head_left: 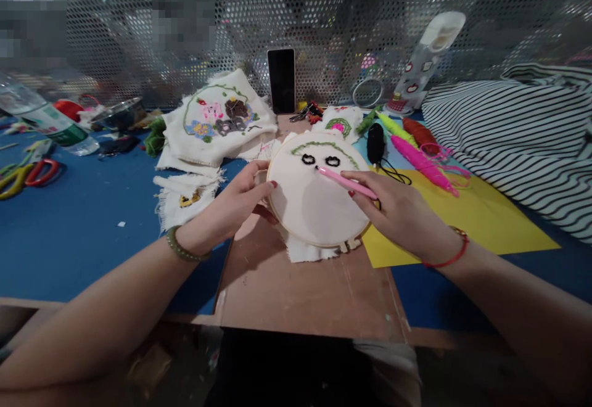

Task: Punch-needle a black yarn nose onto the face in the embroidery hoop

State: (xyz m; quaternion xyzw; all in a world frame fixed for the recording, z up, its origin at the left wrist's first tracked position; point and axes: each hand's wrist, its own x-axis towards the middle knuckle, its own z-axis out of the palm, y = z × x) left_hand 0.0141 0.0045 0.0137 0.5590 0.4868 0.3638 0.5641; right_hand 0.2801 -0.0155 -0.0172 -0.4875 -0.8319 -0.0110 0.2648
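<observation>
A round embroidery hoop (316, 202) with white cloth lies tilted over a brown board (300, 290). The cloth bears a green arc and two black stitched loops. My left hand (231, 206) grips the hoop's left rim, thumb on top. My right hand (398, 213) holds a pink punch needle (345, 182) like a pen, its tip touching the cloth just right of the left black loop. A green bead bracelet sits on my left wrist, a red cord on the right.
Embroidered cloths (217, 117) lie at the back left, a black phone (281, 80) stands against the perforated screen. Yarn skeins (419, 157) rest by a yellow sheet (467, 222). Scissors (28, 176), a plastic bottle (46, 120) at left; striped fabric (518, 135) at right.
</observation>
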